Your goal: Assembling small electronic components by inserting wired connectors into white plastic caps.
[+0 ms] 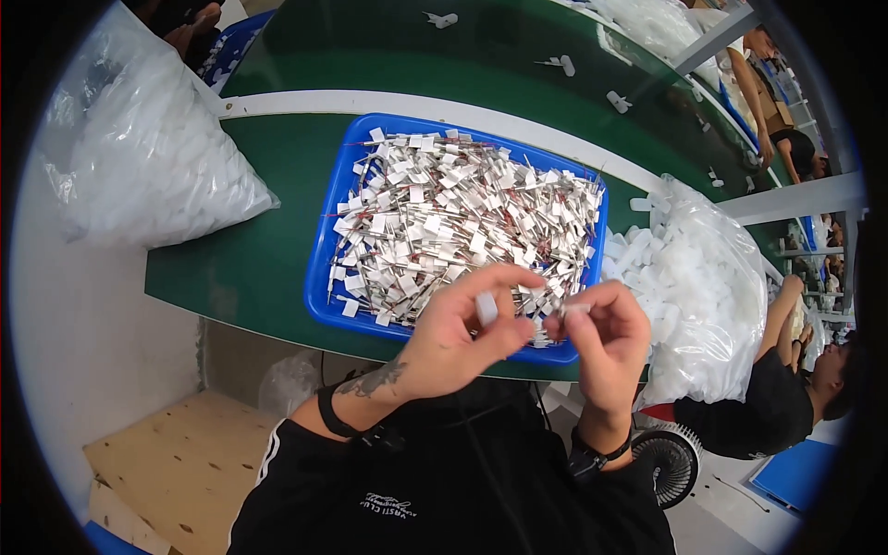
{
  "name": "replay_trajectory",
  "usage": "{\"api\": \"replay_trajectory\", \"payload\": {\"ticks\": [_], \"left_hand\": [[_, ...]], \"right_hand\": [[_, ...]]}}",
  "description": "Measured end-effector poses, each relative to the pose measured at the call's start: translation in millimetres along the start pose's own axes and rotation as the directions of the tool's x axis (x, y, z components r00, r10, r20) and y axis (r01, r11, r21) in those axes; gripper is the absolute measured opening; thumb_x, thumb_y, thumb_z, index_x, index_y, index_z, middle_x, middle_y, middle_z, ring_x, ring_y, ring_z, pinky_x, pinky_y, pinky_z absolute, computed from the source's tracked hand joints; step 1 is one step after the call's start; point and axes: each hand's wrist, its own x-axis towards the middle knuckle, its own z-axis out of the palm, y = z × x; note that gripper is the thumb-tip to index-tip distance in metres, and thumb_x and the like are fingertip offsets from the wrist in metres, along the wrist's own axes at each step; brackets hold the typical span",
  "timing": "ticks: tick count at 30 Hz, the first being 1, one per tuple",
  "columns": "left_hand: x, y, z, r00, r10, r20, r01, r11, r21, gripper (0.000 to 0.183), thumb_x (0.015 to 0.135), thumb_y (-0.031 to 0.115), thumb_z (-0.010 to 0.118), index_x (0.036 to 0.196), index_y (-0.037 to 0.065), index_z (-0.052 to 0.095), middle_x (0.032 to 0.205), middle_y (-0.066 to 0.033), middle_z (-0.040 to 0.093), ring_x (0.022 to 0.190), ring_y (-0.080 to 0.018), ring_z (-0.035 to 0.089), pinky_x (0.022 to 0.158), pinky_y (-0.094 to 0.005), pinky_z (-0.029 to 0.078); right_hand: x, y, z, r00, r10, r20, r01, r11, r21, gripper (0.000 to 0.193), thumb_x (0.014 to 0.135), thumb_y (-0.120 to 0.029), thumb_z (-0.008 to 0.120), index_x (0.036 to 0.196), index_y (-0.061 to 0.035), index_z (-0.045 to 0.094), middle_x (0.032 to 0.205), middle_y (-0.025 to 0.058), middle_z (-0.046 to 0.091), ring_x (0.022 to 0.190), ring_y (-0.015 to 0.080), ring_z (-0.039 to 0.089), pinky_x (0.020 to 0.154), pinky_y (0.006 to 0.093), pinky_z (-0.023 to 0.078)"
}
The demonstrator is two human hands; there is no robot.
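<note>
Above the near edge of a blue tray (320,264), my left hand (458,338) is curled with a white plastic piece (487,309) held inside its fingers. Its thumb and forefinger reach toward my right hand (608,347), a short gap apart. The right thumb and fingertips pinch a small white part (577,309), mostly covered by the fingers. A heap of thin wired parts with white tabs (430,222) fills the tray, with some red wire among them.
Left of the tray stands a clear bag of white pieces (157,153); another open bag (708,296) is at the right. Beyond a white rail, loose white parts lie on a green belt (370,55). Co-workers sit at the right, near a fan (662,467).
</note>
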Motion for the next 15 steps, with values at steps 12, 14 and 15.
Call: {"api": "replay_trajectory", "payload": {"ticks": [12, 14, 15], "left_hand": [[4, -5, 6, 0.957, 0.275, 0.093, -0.282, 0.81, 0.514, 0.013, 0.086, 0.001, 0.064, 0.098, -0.003, 0.069, 0.078, -0.0064, 0.068, 0.066, -0.0059, 0.059, 0.058, -0.0197, 0.046], [4, -1, 16, 0.987, 0.157, 0.046, -0.163, 0.914, 0.371, 0.013, 0.086, 0.003, 0.065, 0.098, -0.002, 0.069, 0.077, -0.0044, 0.067, 0.067, -0.0052, 0.058, 0.059, -0.0199, 0.045], [5, 0, 20, 0.999, 0.034, 0.017, -0.037, 0.977, 0.211, 0.014, 0.087, 0.005, 0.066, 0.099, -0.001, 0.069, 0.076, -0.0023, 0.065, 0.067, -0.0044, 0.057, 0.059, -0.0202, 0.045]], "right_hand": [[-4, 14, -11, 0.986, 0.031, 0.164, -0.034, 0.999, 0.018, 0.021, 0.082, 0.002, 0.068, 0.101, 0.0058, 0.059, 0.093, 0.009, 0.065, 0.087, 0.012, 0.063, 0.079, 0.0245, 0.05], [-4, 21, -20, 0.945, 0.072, 0.32, -0.168, 0.944, 0.283, 0.021, 0.085, -0.003, 0.066, 0.104, 0.0041, 0.059, 0.093, 0.0082, 0.064, 0.081, 0.01, 0.06, 0.072, 0.0236, 0.048], [-4, 22, -22, 0.946, 0.072, 0.317, -0.167, 0.944, 0.285, 0.021, 0.085, -0.003, 0.066, 0.104, 0.0041, 0.059, 0.093, 0.0082, 0.064, 0.081, 0.01, 0.06, 0.072, 0.0236, 0.048]]}}
